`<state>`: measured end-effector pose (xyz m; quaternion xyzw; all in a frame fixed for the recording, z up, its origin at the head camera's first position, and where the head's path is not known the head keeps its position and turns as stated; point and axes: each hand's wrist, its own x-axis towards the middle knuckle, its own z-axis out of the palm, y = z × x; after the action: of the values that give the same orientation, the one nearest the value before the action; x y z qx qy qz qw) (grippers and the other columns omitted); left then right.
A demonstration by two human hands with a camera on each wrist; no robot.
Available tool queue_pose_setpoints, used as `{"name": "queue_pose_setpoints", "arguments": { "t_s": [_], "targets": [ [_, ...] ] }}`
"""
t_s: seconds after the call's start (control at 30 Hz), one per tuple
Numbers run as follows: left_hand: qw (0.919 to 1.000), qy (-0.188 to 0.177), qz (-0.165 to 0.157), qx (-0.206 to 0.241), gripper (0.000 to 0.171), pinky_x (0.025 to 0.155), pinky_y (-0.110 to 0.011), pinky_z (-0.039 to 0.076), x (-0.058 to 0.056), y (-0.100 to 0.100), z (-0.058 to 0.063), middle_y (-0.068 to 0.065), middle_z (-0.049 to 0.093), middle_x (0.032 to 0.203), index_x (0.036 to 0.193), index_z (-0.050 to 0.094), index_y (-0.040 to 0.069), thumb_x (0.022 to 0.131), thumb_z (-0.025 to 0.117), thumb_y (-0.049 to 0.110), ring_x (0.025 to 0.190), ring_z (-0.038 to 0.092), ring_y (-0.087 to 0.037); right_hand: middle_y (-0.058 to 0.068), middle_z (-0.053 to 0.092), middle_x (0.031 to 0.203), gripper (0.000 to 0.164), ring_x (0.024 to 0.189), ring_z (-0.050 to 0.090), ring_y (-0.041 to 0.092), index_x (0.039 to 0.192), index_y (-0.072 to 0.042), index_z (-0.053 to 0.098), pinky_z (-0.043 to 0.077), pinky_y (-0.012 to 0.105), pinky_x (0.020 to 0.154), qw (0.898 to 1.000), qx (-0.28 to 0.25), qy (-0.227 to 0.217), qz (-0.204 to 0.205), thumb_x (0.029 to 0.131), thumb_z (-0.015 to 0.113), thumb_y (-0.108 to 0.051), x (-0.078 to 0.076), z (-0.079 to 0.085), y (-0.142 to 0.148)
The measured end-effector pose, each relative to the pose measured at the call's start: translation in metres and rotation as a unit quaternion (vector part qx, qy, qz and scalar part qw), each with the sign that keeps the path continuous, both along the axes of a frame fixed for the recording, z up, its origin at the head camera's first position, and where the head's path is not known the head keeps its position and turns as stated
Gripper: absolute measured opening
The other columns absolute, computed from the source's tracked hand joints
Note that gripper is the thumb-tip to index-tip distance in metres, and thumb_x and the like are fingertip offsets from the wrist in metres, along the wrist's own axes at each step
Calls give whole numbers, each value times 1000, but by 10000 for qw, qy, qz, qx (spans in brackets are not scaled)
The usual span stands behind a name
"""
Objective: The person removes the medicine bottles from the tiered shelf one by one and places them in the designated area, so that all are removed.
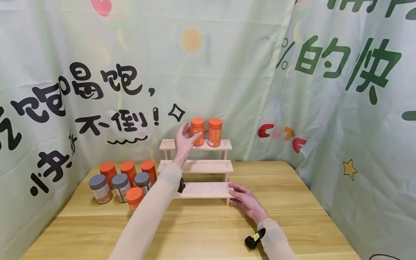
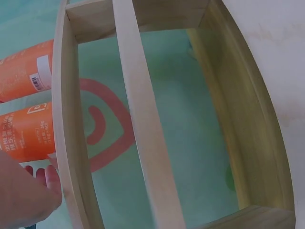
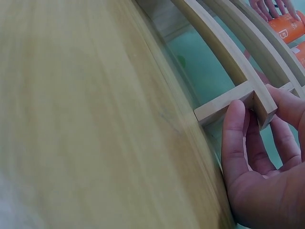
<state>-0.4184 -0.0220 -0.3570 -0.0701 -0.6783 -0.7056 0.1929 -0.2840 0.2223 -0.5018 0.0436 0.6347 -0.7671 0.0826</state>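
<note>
On the top tier of a three-step wooden display stand (image 1: 193, 166), two orange supplement bottles stand upright side by side. My left hand (image 1: 184, 142) holds the left orange bottle (image 1: 197, 126), its thumb across the front and fingers at the far side. Beside it is the right orange bottle (image 1: 215, 131), untouched by the thumb. In the left wrist view, the left hand (image 2: 26, 193) is partly cut off at the edge. My right hand (image 3: 262, 181) grips the right end of the lowest shelf (image 3: 224, 52), thumb above and fingers below by the leg.
Left of the stand, several orange bottles (image 1: 108, 171) and three grey-lidded jars (image 1: 100, 189) are grouped on the wooden table (image 1: 201, 231). One orange bottle (image 1: 134, 198) sits at the group's front, close to my left sleeve. A printed curtain (image 1: 227, 72) hangs behind the table.
</note>
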Motion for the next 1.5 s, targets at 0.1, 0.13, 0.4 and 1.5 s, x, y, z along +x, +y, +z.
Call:
{"name": "queue_pose_setpoints", "arguments": {
  "t_s": [0.1,0.13,0.4,1.5],
  "targets": [
    [9998,-35,-209,16,78,107,-42,45,-1,1,-2,-13,57,134,147,43,13,80,82,16,124,56,-30,1,58,111,46,85,64,11,133,-1,57,57,24,71,10000,7,12,-12,90,70,-11,1,-2,-1],
    [9996,-32,-275,3,78,107,-41,45,-2,2,-3,-13,57,134,147,42,14,80,82,15,124,57,-29,1,58,111,46,85,64,11,133,-2,57,57,24,71,10000,22,16,-5,90,70,-11,2,-3,-1],
    [9971,161,-439,-600,73,105,-42,46,0,4,-8,-10,58,134,147,42,21,84,78,12,120,58,-27,0,59,112,41,86,65,13,130,-5,60,57,25,72,10000,48,-26,18,91,69,-11,4,-8,2],
    [9911,-338,-889,-927,71,102,-47,48,65,-74,23,-12,54,135,141,42,14,80,79,6,120,57,-30,1,59,114,44,86,64,12,133,-4,57,57,25,72,9999,-3,-171,-1,91,68,-10,-6,-2,-1]
  ]
}}
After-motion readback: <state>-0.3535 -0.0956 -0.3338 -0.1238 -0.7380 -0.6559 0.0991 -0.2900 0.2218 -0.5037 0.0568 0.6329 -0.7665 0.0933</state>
